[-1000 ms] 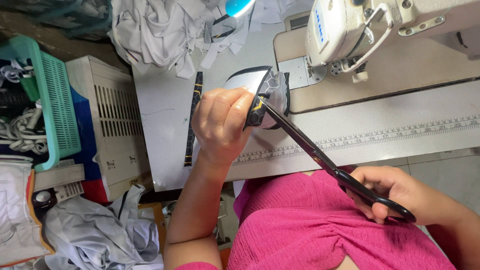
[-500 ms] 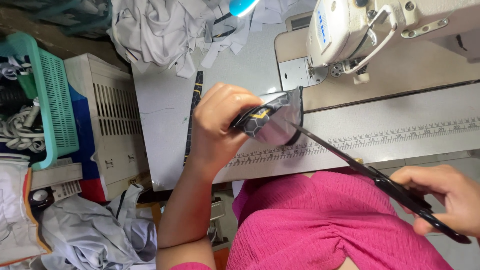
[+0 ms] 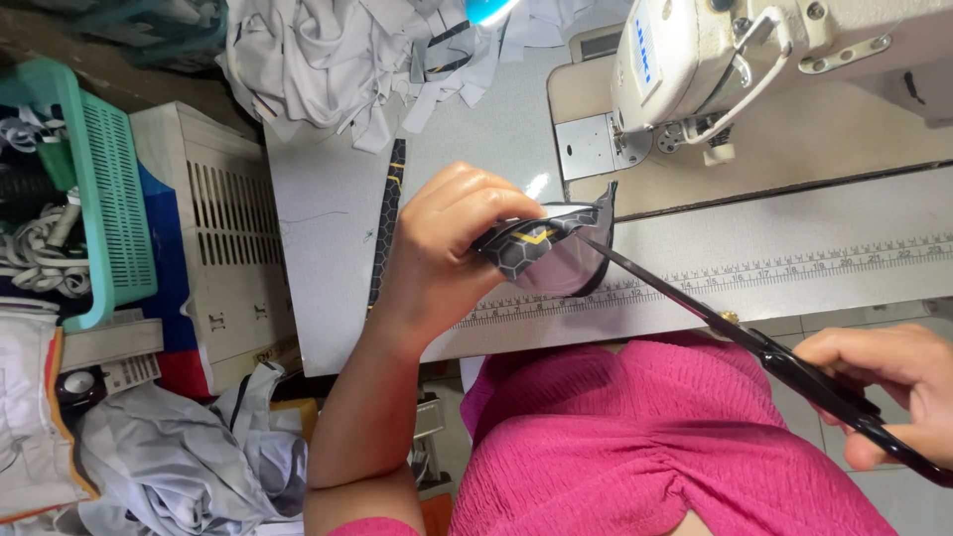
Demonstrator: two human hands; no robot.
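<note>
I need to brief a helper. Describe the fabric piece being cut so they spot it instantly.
Start at the cream sewing machine on the grey table. Just before it, the left hand pinches a small fabric piece. Unlike the white scraps behind, it is dark with yellow lines, touched by scissors.

My right grip [image 3: 888, 397] has pulled the scissors [image 3: 754, 347] back toward me; the blade tip now meets the fabric piece [image 3: 551, 253] my left grip [image 3: 447, 253] has turned flatter.

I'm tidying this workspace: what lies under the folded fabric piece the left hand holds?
Under the grey, black-edged folded fabric piece in the left hand shows the pale sewing table with its printed ruler strip; whatever lies directly beneath is covered.
</note>
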